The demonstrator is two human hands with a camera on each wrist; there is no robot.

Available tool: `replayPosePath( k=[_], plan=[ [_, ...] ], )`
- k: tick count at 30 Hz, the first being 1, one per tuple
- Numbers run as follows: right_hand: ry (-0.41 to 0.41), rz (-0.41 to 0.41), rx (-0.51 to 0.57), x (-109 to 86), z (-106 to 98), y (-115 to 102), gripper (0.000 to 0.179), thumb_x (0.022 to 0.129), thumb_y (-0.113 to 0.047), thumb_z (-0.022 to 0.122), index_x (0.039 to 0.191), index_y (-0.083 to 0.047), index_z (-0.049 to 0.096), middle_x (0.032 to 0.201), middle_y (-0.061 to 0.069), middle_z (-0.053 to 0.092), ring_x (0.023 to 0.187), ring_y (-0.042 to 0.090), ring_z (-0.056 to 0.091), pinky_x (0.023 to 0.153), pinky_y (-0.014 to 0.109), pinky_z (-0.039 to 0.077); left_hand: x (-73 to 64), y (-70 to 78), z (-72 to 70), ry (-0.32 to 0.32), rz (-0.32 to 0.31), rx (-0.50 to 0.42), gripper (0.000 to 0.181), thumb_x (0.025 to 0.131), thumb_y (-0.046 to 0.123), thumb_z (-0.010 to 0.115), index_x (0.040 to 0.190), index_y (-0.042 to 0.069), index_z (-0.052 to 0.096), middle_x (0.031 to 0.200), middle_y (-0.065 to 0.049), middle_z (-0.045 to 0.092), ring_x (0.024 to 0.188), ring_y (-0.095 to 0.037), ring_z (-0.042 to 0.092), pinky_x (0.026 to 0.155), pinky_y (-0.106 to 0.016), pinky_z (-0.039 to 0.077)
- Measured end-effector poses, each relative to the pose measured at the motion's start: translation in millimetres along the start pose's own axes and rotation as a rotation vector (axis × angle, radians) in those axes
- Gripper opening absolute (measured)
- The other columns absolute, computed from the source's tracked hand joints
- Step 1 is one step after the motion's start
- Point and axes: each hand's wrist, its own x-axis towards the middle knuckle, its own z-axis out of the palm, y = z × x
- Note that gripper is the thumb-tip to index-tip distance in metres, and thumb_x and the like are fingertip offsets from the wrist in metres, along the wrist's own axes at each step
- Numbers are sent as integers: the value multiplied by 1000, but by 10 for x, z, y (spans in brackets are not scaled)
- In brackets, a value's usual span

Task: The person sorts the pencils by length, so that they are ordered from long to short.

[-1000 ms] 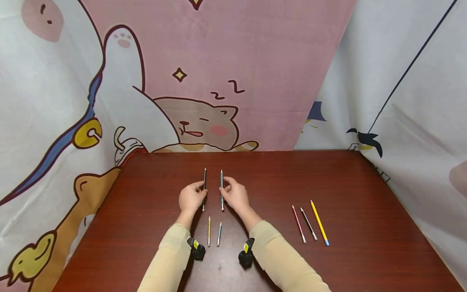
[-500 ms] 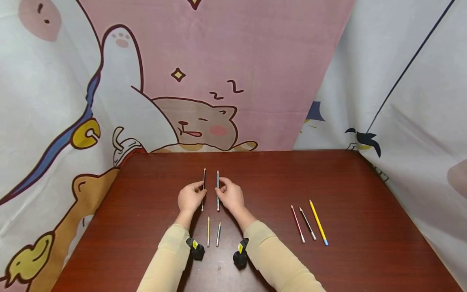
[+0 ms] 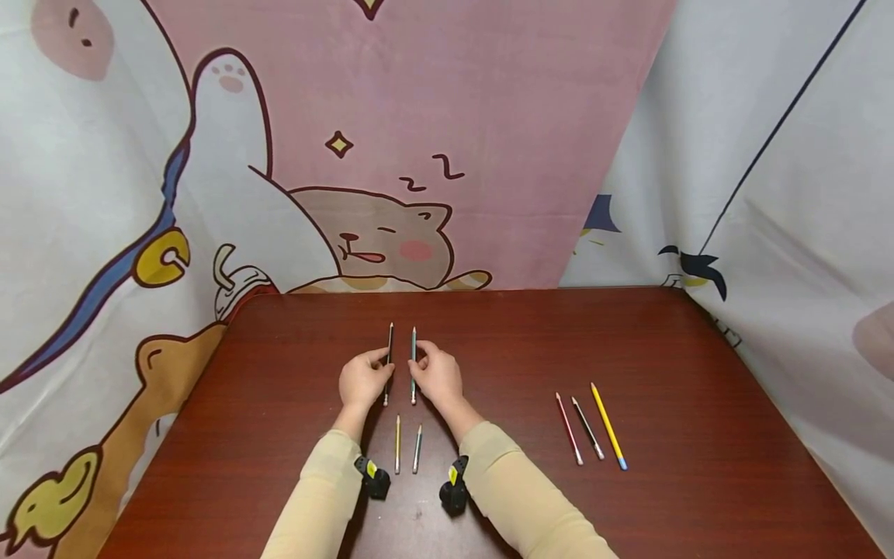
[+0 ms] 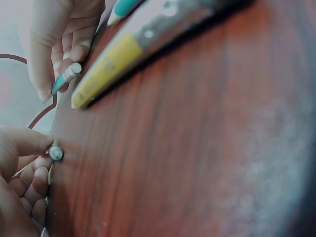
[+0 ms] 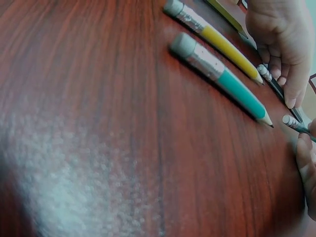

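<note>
My left hand [image 3: 360, 380] pinches a black pencil [image 3: 390, 338] between thumb and fingers, its tip pointing away from me. Beside it, my right hand [image 3: 440, 376] pinches a teal pencil [image 3: 414, 340] the same way, roughly parallel with a narrow gap between the two. Both pencils have white eraser ends toward me. Nearer to me, between the forearms, lie a short yellow pencil [image 3: 398, 446] and a short teal pencil [image 3: 417, 450]. Close up in the right wrist view, the yellow pencil [image 5: 224, 47] and teal pencil [image 5: 237, 91] show metal bands and grey erasers.
On the right of the brown table [image 3: 517, 334] lie a red pencil [image 3: 569, 428], a short black pencil [image 3: 588, 428] and a longer yellow pencil [image 3: 609, 427] with a blue end. Cartoon-printed cloth [image 3: 510, 155] hangs behind the table and along its sides.
My right hand has moved left with the teal pencil, bringing it closer to the black one. My left hand has stayed nearly still with its pencil.
</note>
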Motion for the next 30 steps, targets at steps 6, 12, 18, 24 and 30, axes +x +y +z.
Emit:
replayPosePath(
  k=[6,12,18,24,30],
  plan=[
    [9,-23,-40,-11,23,6,36,88,-18,74,122,-8,67,73,-3,68,63,13,63,56,29,48,-4,-2,-8,4,2,3,34,84,16,76,118,12,74,69,2,64,60,-14,54,56,-32,39],
    [19,-55,-89,-19,27,9,33,85,-17,78,116,-8,71,72,-3,67,66,14,63,59,30,49,0,-13,1,6,8,-2,34,83,17,76,117,13,75,68,3,63,60,-14,53,55,-32,39],
    [39,-89,-101,-37,16,8,31,84,-18,79,113,-9,73,71,-4,66,65,12,62,58,29,49,8,-16,-4,1,10,-3,34,84,17,75,118,12,74,68,3,62,59,-13,52,55,-32,38],
    [22,-94,-81,-53,-3,3,31,83,-20,80,113,-11,75,69,-4,66,63,11,61,57,27,47,9,-9,-10,-7,5,-3,35,84,18,75,119,13,74,69,3,62,59,-13,52,55,-32,38],
    [-23,-91,-113,-59,2,-2,30,85,-23,79,113,-14,76,68,-7,66,60,7,59,54,25,45,4,-7,-18,-9,7,4,34,84,18,75,118,13,74,70,2,63,60,-14,53,56,-32,39]
  ],
)
